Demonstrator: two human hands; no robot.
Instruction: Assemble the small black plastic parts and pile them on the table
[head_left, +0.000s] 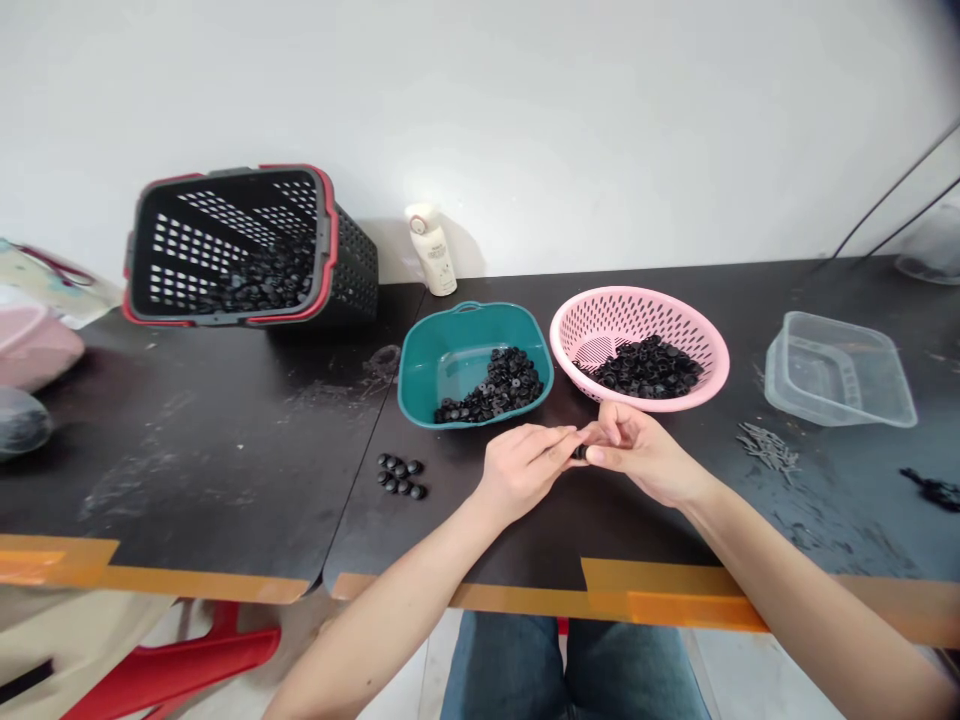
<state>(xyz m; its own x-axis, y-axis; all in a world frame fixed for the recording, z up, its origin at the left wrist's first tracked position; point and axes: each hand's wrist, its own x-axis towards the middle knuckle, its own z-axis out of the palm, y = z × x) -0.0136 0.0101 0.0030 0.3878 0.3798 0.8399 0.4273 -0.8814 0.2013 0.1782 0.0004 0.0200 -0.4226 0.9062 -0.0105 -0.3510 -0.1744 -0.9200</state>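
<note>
My left hand (529,462) and my right hand (637,452) meet over the table just in front of the two basins. Between their fingertips is a small round black part (580,452), partly covered by the fingers. Both hands are closed on it. Behind my left hand stands a teal basin (420,350) with many small black ring-like parts (510,380) heaped toward its right side. A pink perforated basket (709,345) behind my right hand holds more black parts (649,368). Left of my hands, several round black pieces (401,475) lie in rows on the table.
A dark basket with red trim (356,265) lies tipped at the back left, black parts inside. Beside it stands a white bottle (433,252). To the right are a clear plastic tub (840,370) and a pile of thin grey pieces (769,448). Orange tape (660,590) lines the table edge.
</note>
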